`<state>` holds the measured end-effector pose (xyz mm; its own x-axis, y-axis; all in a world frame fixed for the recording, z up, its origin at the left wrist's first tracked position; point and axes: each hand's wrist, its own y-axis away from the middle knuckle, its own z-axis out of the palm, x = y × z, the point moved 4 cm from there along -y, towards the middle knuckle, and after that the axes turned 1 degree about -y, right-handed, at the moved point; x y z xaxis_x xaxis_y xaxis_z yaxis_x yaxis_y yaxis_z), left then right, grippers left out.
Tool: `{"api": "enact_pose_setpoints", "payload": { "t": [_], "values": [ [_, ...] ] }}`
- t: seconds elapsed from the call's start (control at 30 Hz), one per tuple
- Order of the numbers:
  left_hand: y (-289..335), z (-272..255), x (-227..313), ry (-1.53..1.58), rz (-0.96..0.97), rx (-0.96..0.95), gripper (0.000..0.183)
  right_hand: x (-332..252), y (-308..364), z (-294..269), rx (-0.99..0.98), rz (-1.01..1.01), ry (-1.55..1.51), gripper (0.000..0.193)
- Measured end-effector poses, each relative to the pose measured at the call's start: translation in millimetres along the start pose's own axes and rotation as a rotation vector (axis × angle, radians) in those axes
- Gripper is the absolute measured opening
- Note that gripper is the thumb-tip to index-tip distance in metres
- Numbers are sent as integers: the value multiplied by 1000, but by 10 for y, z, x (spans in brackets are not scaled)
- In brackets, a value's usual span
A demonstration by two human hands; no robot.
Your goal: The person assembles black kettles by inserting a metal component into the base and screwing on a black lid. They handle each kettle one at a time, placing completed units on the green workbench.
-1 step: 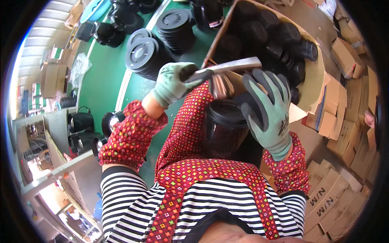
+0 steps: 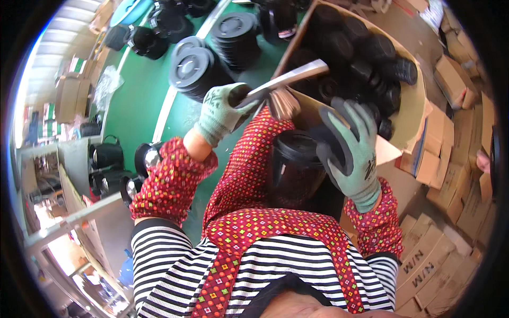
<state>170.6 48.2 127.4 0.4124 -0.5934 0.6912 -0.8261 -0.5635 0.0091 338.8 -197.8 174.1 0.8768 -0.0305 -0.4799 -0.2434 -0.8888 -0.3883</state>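
Note:
My left hand (image 2: 225, 114), in a green glove with dark palm, is closed round one end of a long, flat, pale grey bar-shaped thing (image 2: 291, 75). A blurred, brownish, fan-like part (image 2: 283, 104) shows beneath it; its kind is unclear. My right hand (image 2: 352, 151), gloved alike, has its fingers apart and curved beside a black lidded container (image 2: 297, 172). Whether the dark palm touches its rim I cannot tell. The container stands upright in front of my red patterned apron (image 2: 275, 220), its lower part in shadow.
A large cardboard box (image 2: 419, 116) of black containers stands at the far right. On the green table (image 2: 140, 95) are stacks of black lids (image 2: 192, 66) and several black pots (image 2: 146, 42). More black pots (image 2: 108, 156) sit at the left. Flattened cartons (image 2: 440, 254) lie at the right.
The pale bar has tilted and its far end has shifted left, with the brownish part moving slightly left too. My right hand has come down a little. My left grip is unchanged.

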Motion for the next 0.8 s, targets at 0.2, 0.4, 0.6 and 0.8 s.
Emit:
{"api": "enact_pose_setpoints", "payload": {
  "t": [0.2, 0.4, 0.6, 0.8],
  "values": [
    [1004, 222, -775, -151, -321, 304, 16, 144, 413, 627, 42, 91, -458, 54],
    [1339, 647, -1708, -283, -405, 350, 27, 193, 378, 790, 242, 149, -642, 42],
    [1481, 134, -768, 57, 38, 130, 94, 352, 45, 569, 462, 573, -1200, 48],
    [1775, -572, 129, 643, 170, 73, 91, -420, -596, 1218, -236, 517, -1752, 70]
  ]
}}
